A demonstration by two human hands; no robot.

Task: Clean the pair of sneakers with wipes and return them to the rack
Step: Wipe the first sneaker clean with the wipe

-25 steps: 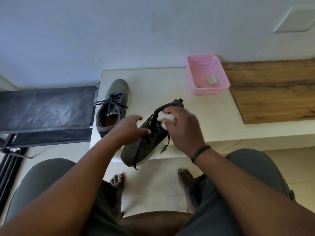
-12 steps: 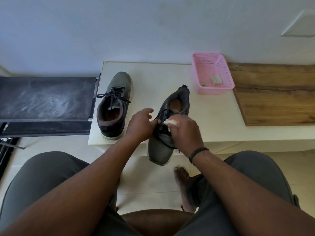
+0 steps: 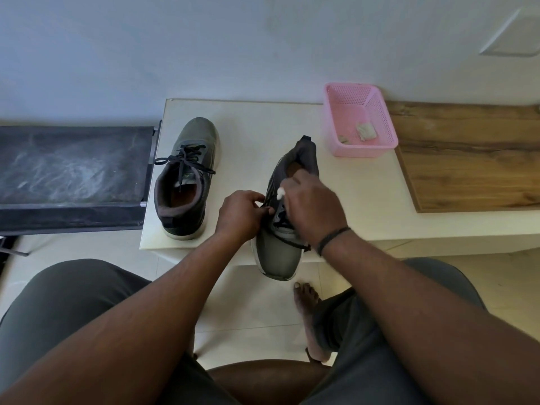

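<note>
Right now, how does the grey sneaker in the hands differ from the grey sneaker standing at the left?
The held grey sneaker points toe toward the person, overhanging the table edge; the left grey sneaker points toe toward the wall, fully on the table, untouched. Both are grey, black-laced.

I see bare forearms, a thin black band (image 3: 333,237) round my right wrist, dark grey-green shorts (image 3: 73,293) over both thighs, and bare feet (image 3: 306,299).

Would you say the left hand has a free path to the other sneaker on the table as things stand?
Probably yes. The other sneaker stands alone on the table, with bare surface between it and the left hand. That hand would first have to release the sneaker being wiped.
</note>
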